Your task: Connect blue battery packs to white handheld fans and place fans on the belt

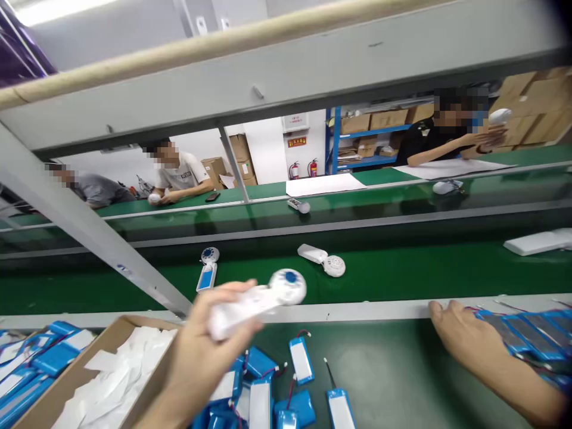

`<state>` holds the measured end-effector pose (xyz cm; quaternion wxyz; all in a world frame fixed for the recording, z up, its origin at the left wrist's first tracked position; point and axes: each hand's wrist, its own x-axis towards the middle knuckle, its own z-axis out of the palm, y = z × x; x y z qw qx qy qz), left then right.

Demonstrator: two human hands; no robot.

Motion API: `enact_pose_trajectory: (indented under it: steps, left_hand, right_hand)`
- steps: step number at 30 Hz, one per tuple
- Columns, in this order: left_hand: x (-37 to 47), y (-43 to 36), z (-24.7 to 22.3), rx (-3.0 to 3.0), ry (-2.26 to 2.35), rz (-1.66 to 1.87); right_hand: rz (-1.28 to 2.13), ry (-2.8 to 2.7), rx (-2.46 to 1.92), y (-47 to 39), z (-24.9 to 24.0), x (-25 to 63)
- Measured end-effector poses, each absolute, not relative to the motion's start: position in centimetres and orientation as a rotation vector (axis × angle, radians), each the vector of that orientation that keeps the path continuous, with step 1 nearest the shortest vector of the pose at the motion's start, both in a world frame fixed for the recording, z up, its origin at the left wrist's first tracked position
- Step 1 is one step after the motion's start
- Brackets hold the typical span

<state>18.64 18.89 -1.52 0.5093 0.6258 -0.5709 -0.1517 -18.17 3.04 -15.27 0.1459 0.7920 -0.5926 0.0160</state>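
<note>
Clasping a slim, white, disc-headed device (267, 299), left grip (203, 333) is curled; right grip (465, 330) unclear.

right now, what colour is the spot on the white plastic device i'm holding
Blue; the spot shows best in the head view.

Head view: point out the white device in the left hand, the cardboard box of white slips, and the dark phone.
White device (263, 301): head view, on its body near the round head.
Cardboard box (67, 379): head view, on its left wall.
Dark phone (213, 196): head view, mid-body.
</note>
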Motion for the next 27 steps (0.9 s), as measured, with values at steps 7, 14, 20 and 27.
enact_pose_trajectory:
  steps: [7,14,20,27]
  left_hand:
    - [10.5,14.5,-10.2,1.251,-1.798,-0.779]
    - [9.0,14.7,-11.0,1.568,-2.107,-1.074]
    - [6.3,10.5,-9.2,1.670,-2.306,-1.147]
    - [3.9,7.2,-10.8,1.615,-2.114,-1.255]
  right_hand:
    - [0.126,-1.774,2.343,3.7,-15.1,-17.4]
    - [0.717,-2.076,2.690,6.0,-11.9,-18.2]
    - [1.882,-2.266,2.658,9.7,-9.1,-18.6]
    - [2.323,-2.281,2.806,12.7,-8.2,-16.3]
